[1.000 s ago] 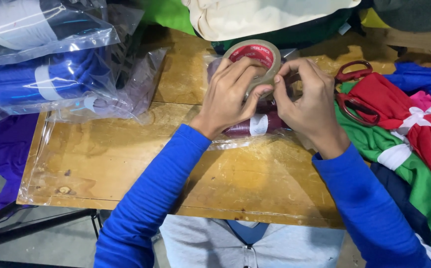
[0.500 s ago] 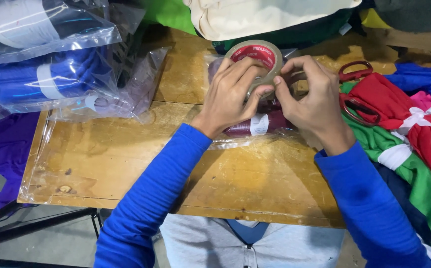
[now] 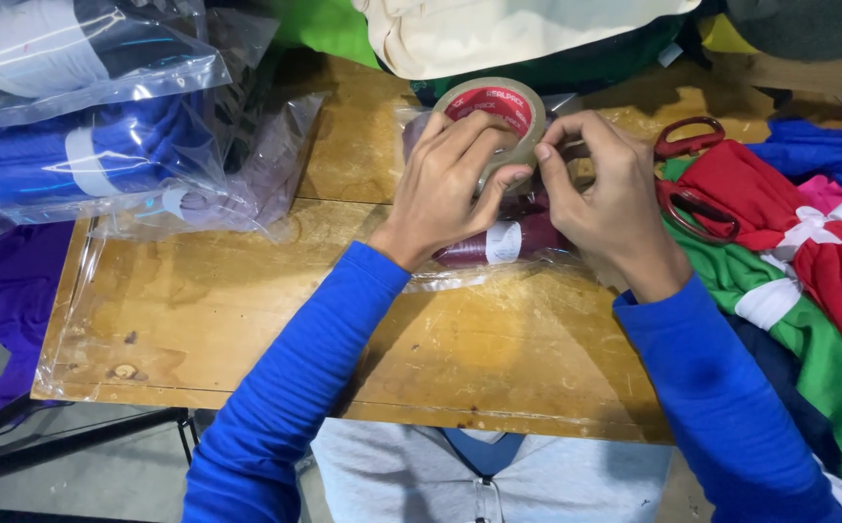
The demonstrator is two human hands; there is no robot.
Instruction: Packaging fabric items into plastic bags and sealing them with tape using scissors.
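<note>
My left hand (image 3: 455, 184) grips a roll of clear packing tape (image 3: 491, 108) with a red inner core, holding it upright over the wooden table (image 3: 247, 300). My right hand (image 3: 600, 194) pinches at the roll's right edge with thumb and fingers, where the tape end lies. Under both hands sits a clear plastic bag holding a folded maroon garment (image 3: 508, 242) with a white label.
Red-handled scissors (image 3: 692, 174) lie on a pile of red, green, pink and blue garments (image 3: 809, 261) at the right. Bagged blue garments (image 3: 92, 145) are stacked at the back left. A cream cloth (image 3: 498, 34) lies at the back. Purple cloth (image 3: 4, 291) hangs at the left.
My right hand's fingers have shifted slightly along the tape roll's edge. The roll and my left hand stay almost in place.
</note>
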